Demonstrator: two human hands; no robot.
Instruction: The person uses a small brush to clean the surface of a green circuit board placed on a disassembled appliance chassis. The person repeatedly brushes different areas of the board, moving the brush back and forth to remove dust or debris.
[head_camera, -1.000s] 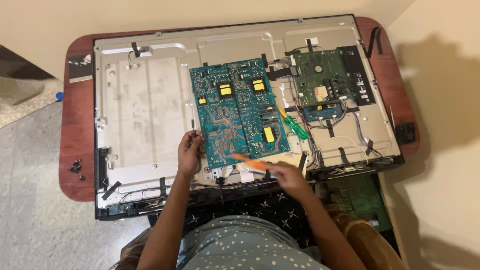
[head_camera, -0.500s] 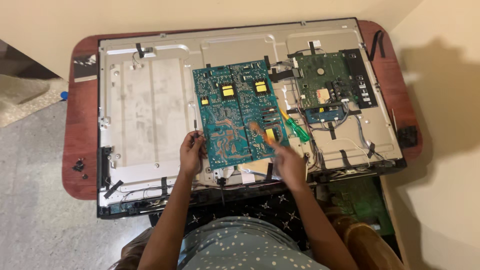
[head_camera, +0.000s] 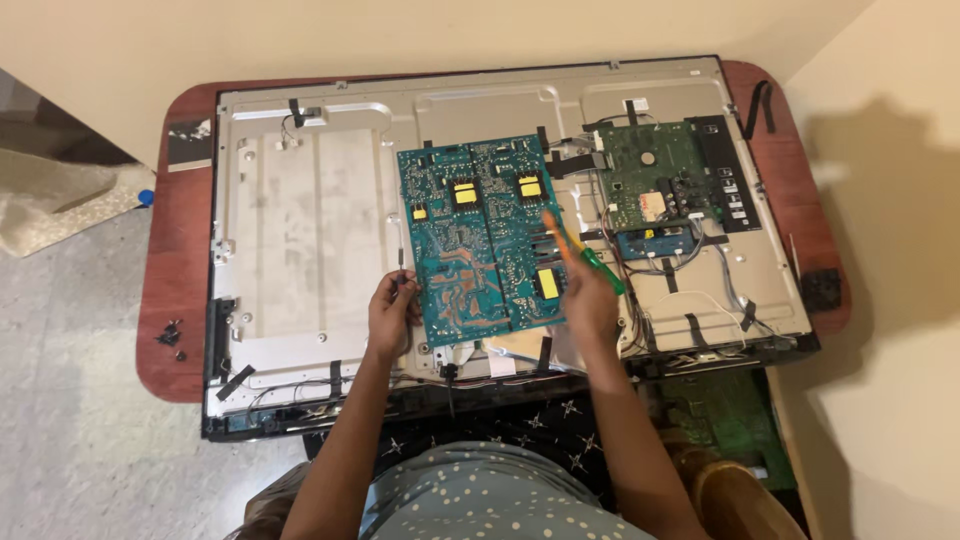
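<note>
A: Where the teal board (head_camera: 487, 240) lies on the grey panel (head_camera: 300, 230), which way does it run?

B: Its long sides run away from the person, tipped slightly leftward at the far end. It sits at the panel's middle, and the panel fills most of the reddish bench (head_camera: 180, 300).

A: And the hands?

B: The left hand (head_camera: 393, 315) rests at the board's near left edge, fingers curled against it; whether it pinches the edge or only touches, I cannot tell. The right hand (head_camera: 590, 300) is closed around a screwdriver (head_camera: 580, 252) with an orange and green handle, held over the board's right edge.

A: How does the screwdriver point?

B: It slants from the hand toward the upper left. It is blurred, so the tip is hard to make out.

A: What else is unclear?

B: The right hand covers the board's near right corner. The near rim of the panel is partly behind the forearms, and the person's lap cuts off below.

A: Around it?

B: A green board (head_camera: 655, 185) lies just right of the teal one, with cables (head_camera: 700, 290) and black tape strips running near it. A few dark screws (head_camera: 170, 333) lie on the bench's left edge, well apart from the hands.
</note>
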